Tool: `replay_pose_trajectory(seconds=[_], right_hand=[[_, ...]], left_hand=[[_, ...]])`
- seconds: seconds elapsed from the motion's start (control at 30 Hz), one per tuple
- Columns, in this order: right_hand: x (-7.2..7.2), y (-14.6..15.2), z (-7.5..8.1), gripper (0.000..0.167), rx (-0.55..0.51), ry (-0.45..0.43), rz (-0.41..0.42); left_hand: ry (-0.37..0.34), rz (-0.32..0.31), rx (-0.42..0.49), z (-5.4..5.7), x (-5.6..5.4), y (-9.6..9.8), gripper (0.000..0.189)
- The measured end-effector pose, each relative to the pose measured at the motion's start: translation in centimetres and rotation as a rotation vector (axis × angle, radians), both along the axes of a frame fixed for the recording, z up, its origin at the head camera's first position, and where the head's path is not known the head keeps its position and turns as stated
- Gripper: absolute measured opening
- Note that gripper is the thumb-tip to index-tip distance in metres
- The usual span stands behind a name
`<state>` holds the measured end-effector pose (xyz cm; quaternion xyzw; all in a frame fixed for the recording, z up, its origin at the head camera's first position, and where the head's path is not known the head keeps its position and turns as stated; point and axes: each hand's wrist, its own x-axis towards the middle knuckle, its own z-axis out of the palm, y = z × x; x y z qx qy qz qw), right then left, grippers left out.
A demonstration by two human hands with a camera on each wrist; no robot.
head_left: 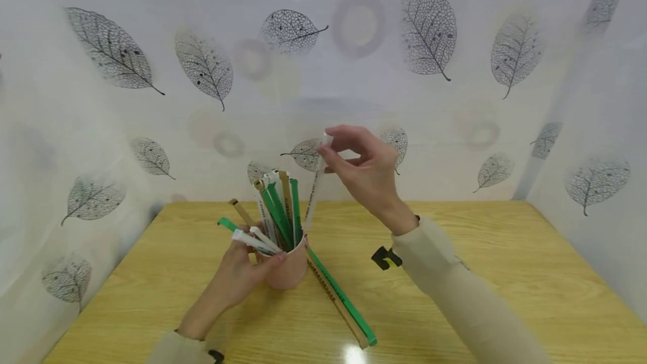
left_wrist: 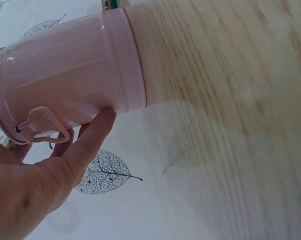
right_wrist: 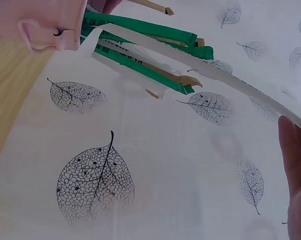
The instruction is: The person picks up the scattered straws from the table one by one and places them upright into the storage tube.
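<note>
A pink cup (head_left: 288, 274) with a small wire handle (left_wrist: 45, 122) stands on the table. White, green and brown slim printed paper sleeves (head_left: 275, 206) fan out of its top. My left hand (head_left: 235, 277) holds the cup from the left, thumb near the rim; in the left wrist view its fingers (left_wrist: 85, 145) lie against the wall. Raised to the right of the cup, my right hand (head_left: 369, 167) pinches a slim white printed paper sleeve (head_left: 313, 198) by its upper end. The sleeve slants down to the cup's rim, and its lower end (right_wrist: 93, 42) looks bent.
A green sleeve (head_left: 346, 299) and a brown sleeve (head_left: 331, 296) lie side by side on the wooden table (head_left: 455, 296), running from the cup toward the front. Behind the table hangs a white leaf-print curtain (head_left: 354, 100). A black clip (head_left: 386, 257) sticks out by the right cuff.
</note>
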<state>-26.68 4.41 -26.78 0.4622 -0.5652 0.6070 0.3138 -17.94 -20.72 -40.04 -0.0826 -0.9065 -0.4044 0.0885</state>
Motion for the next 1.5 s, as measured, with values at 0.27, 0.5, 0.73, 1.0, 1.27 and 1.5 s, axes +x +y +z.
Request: replay_pose_trajectory(seconds=[0.27, 0.5, 0.73, 1.0, 1.27, 1.5], right_hand=[[0.1, -1.7, -0.9, 0.029, 0.035, 0.006, 0.026], [0.0, -2.3, -2.8, 0.026, 0.117, -0.002, 0.005], [0.0, -2.6, -4.7, 0.026, 0.193, 0.000, -0.007], [0.4, -2.8, -6.3, 0.022, 0.267, -0.021, -0.009], [0.4, -2.9, -8.1, 0.022, 0.351, 0.006, -0.071], [0.5, -2.8, -8.7, 0.025, 0.333, -0.001, -0.083]], left_hand=[[-0.002, 0.008, -0.006, 0.0, 0.0, 0.0, 0.072], [-0.003, -0.004, 0.005, -0.2, -0.1, 0.0, 0.072], [-0.013, -0.007, 0.018, -0.1, -0.2, -0.1, 0.070], [-0.009, -0.003, 0.020, 0.0, -0.2, 0.0, 0.067], [-0.013, -0.010, 0.027, 0.0, -0.2, 0.0, 0.068], [0.031, -0.038, 0.042, 0.1, -0.2, 0.0, 0.057]])
